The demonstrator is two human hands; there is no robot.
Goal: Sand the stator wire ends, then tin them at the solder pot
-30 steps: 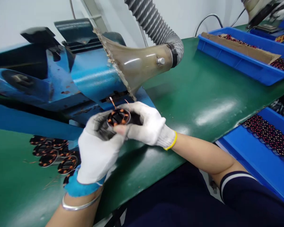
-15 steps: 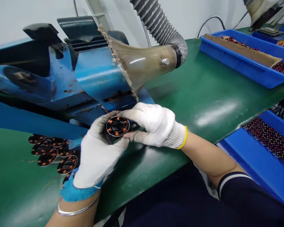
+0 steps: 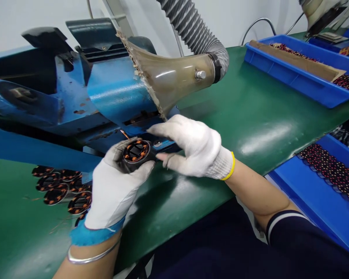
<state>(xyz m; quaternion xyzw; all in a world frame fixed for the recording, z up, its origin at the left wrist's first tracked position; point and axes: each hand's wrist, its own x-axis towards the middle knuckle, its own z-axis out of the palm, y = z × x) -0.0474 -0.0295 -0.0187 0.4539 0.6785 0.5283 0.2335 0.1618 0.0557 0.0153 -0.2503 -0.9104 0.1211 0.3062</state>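
Note:
A round motor stator (image 3: pixel 136 151) with copper windings rests in my left hand (image 3: pixel 116 182), which wears a white glove and grips its sides. A copper wire end (image 3: pixel 124 134) sticks up from the stator toward the blue machine (image 3: pixel 122 85). Just to the right, my gloved right hand (image 3: pixel 189 149) is apart from the stator, thumb and fingers spread with nothing between them. Several similar stators (image 3: pixel 56 193) stand grouped on the green table left of my left wrist.
A translucent hood (image 3: pixel 174 77) on the machine joins a grey ribbed hose (image 3: pixel 192 27). At the back right is a blue tray (image 3: pixel 287 75) of small parts with cardboard. Another blue tray (image 3: pixel 302 186), lower right, holds rows of dark parts with coloured dots.
My right hand has let go of the stator and opened, moving slightly right. My left hand has shifted a little left with the stator, which now looks tilted.

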